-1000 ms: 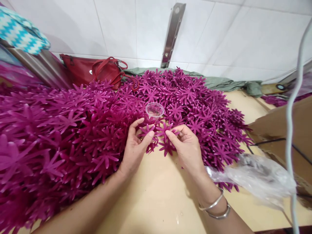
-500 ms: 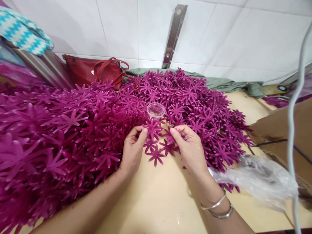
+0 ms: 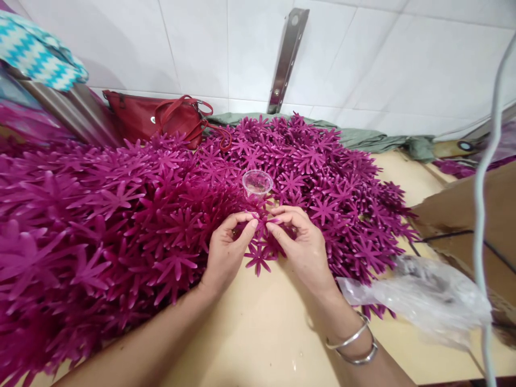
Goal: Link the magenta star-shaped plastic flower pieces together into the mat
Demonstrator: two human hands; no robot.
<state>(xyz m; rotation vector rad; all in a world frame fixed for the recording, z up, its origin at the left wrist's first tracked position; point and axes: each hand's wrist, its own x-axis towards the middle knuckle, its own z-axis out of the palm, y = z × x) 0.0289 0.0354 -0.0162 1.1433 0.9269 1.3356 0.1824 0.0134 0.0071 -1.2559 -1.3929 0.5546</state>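
My left hand [image 3: 230,247] pinches a purple artificial flower piece [image 3: 262,224] between thumb and index finger. Facing it, the fingertips of my right hand [image 3: 304,244] are also closed in a pinch, with a bit of purple at their tips. The two pinches almost meet, and fingers partly hide what lies between them. Just below, a loose star-shaped flower piece [image 3: 258,260] lies flat on the table [image 3: 258,328]. Behind my fingers stands a small clear plastic cup [image 3: 257,185].
Heaps of purple flower pieces [image 3: 100,231] spread left and behind, with another mound [image 3: 322,161] to the right. A red handbag [image 3: 141,118] rests by the tiled wall. At right are a clear plastic bag [image 3: 427,301], a cardboard box [image 3: 471,226] and a hanging white cable [image 3: 479,215].
Both hands have moved inward until their fingertips nearly touch. The flower piece from my left hand is now between them, turned and partly covered by fingers.
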